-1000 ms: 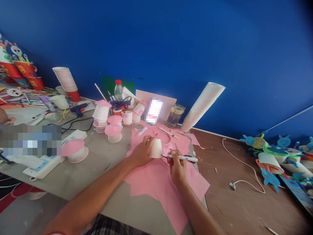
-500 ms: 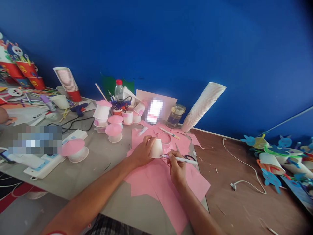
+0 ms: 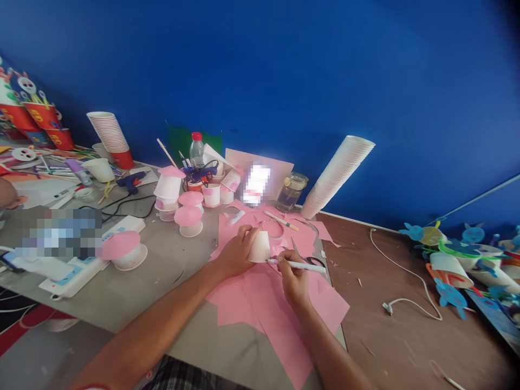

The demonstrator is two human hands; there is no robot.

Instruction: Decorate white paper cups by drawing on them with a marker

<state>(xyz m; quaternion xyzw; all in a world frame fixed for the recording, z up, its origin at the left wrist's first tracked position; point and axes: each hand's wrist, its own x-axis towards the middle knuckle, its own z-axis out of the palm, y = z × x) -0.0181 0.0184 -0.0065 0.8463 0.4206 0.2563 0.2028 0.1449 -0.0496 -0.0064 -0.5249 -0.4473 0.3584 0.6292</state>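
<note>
My left hand (image 3: 236, 250) is closed around the left side of a white paper cup (image 3: 260, 247), which stands upside down over the pink paper (image 3: 244, 303). In my right hand (image 3: 294, 279) is a white marker pen (image 3: 303, 266), its tip at the lower right edge of the cup. Whether the tip touches the cup I cannot tell. Scissors (image 3: 314, 262) lie just behind my right hand, partly hidden by it. A second marker (image 3: 282, 220) and a small white tube-like item (image 3: 236, 218) rest on the pink paper behind the cup.
Left of my hands stand cups with pink paper tops (image 3: 189, 215) and a white power strip (image 3: 93, 254). Behind are a lit phone (image 3: 257, 184), a glass jar (image 3: 291, 190) and a tall leaning cup stack (image 3: 339, 176). A glue gun (image 3: 132, 181) lies at the back left.
My right hand and the marker tip have shifted very slightly. My left hand keeps the cup in the same place.
</note>
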